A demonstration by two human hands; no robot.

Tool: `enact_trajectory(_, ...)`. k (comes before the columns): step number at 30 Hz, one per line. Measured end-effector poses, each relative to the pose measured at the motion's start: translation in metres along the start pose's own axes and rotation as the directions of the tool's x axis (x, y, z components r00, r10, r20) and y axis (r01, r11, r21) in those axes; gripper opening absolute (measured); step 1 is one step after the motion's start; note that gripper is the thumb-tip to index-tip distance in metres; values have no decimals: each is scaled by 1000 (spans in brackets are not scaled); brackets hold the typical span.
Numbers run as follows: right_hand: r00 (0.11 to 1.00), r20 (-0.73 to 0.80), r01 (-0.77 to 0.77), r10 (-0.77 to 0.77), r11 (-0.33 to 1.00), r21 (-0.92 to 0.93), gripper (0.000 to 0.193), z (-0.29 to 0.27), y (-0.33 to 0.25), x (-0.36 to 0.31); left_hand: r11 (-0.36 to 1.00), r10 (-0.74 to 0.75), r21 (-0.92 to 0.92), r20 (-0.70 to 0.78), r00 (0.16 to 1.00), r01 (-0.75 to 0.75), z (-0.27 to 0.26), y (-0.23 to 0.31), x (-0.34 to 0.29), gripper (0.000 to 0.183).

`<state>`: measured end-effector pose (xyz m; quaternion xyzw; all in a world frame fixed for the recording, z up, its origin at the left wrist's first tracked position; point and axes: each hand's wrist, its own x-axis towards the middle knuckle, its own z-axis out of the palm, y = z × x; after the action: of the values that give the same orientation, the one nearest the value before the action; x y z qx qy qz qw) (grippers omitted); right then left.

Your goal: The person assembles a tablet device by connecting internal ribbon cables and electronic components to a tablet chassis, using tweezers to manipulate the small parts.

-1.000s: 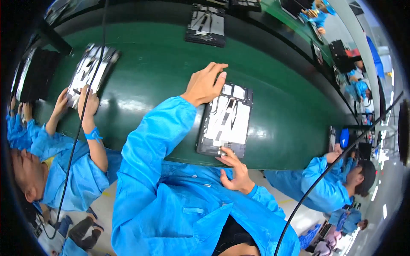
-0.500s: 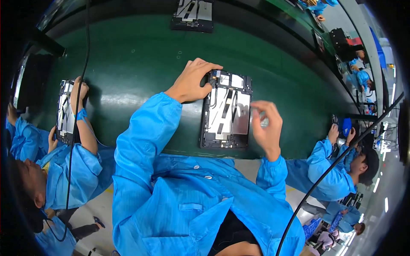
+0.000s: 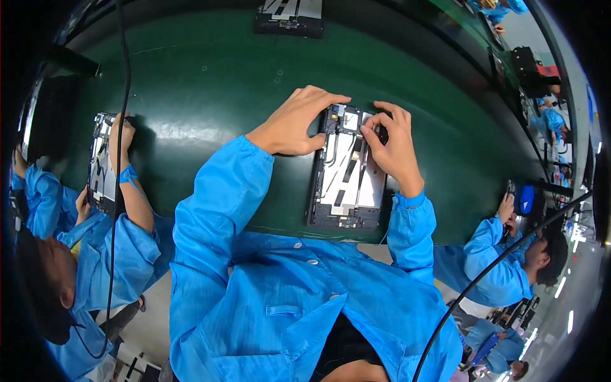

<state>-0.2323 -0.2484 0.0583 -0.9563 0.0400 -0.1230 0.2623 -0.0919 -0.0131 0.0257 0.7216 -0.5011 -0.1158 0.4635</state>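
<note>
An opened tablet (image 3: 344, 172) lies on the green table in front of me, its silver battery plates, black tapes and cables showing. My left hand (image 3: 296, 121) grips its upper left corner, the thumb on the left edge and the fingers along the top. Over the upper right part of the tablet, my right hand (image 3: 396, 149) has its thumb and index finger pinched at the inside. Whatever lies between those fingertips is hidden. The other fingers of that hand reach past the top right corner.
Another opened tablet (image 3: 289, 19) lies at the table's far side. A co-worker on the left handles a similar tablet (image 3: 102, 169); another sits on the right near a blue object (image 3: 524, 199). Black cables (image 3: 121, 127) hang across the view on both sides.
My right hand has moved from beside the tablet's right edge up and inward onto its upper right part. The left hand keeps its grip; the whole view has shifted slightly.
</note>
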Motion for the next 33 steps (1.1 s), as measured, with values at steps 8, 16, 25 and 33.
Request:
enact_trajectory(8, 976, -216, 54, -27, 991, 123, 9, 27, -6, 9, 998, 61, 14, -12, 998, -61, 4, -5, -2, 84)
enact_trajectory(16, 965, -262, 18, -5, 999, 46, 8, 28, -7, 6, 995, 90, 39, -20, 996, -89, 3, -5, -5, 82)
enact_trajectory(25, 951, -310, -5, 7, 1000, 6, 11, 29, -10, 7, 994, 103, 44, 17, 995, -104, 2, -6, -5, 85)
enact_trajectory(33, 915, -398, 86, -67, 996, 30, 11, 31, -9, 3, 994, 96, 51, 61, 993, -99, 1, -5, -3, 90)
